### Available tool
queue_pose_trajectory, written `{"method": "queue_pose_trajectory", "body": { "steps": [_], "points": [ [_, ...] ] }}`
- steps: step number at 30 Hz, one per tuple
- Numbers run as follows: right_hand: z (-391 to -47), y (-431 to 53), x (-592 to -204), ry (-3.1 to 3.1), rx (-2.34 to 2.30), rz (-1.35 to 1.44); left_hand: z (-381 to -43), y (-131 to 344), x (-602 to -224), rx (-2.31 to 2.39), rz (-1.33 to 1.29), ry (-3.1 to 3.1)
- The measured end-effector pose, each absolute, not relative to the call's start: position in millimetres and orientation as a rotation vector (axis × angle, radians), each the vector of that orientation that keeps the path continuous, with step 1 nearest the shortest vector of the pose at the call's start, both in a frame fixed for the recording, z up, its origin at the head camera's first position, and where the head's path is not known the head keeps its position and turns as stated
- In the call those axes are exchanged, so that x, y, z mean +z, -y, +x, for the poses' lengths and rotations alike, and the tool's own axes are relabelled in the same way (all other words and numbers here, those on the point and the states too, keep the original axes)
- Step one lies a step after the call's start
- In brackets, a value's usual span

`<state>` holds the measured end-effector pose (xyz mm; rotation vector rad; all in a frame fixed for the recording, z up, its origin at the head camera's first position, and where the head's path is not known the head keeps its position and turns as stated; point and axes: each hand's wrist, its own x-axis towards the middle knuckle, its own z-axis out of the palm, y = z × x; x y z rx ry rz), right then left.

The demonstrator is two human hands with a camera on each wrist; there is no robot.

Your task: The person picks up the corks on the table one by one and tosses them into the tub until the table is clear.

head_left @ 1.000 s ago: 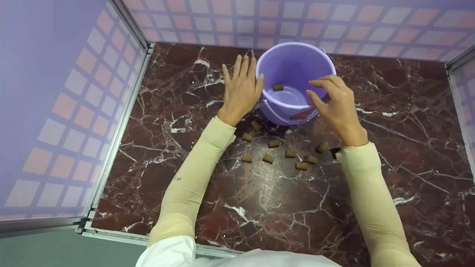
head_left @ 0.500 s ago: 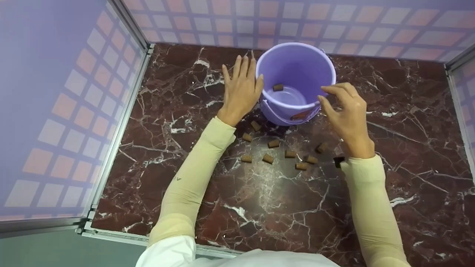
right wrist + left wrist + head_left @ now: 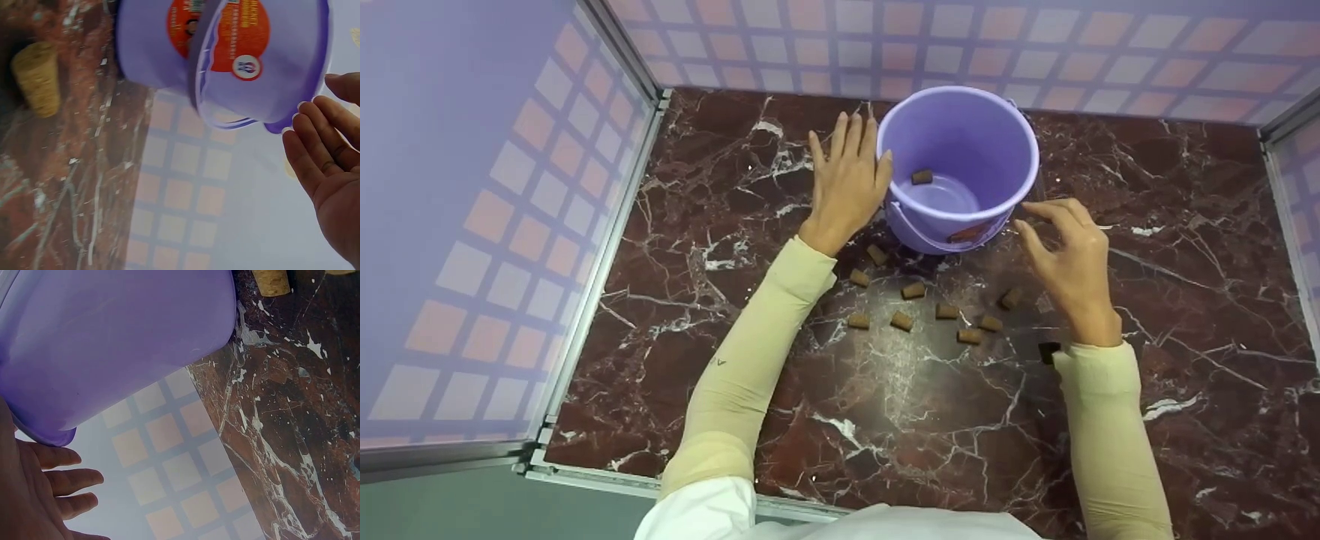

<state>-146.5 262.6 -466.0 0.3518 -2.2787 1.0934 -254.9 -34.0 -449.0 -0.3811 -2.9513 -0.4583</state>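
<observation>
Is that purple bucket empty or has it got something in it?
Not empty: in the head view, one cork shows inside the purple bucket, through its open top.

Pale glare marks the marble tabletop (image 3: 896, 379); the right wrist view blurs slightly.

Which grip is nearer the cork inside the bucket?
Left. The left grip is at the bucket's left rim, the side the cork lies toward. The right grip is outside, beyond the right front rim, farther from the cork.
</observation>
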Motion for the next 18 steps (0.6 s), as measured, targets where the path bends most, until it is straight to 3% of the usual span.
{"method": "queue_pose_trajectory", "body": {
  "steps": [18],
  "points": [
    [-137,-282,-496,2.505,0.952,0.42,-253,34,-449,-0.466,-0.388,2.948]
  ]
}}
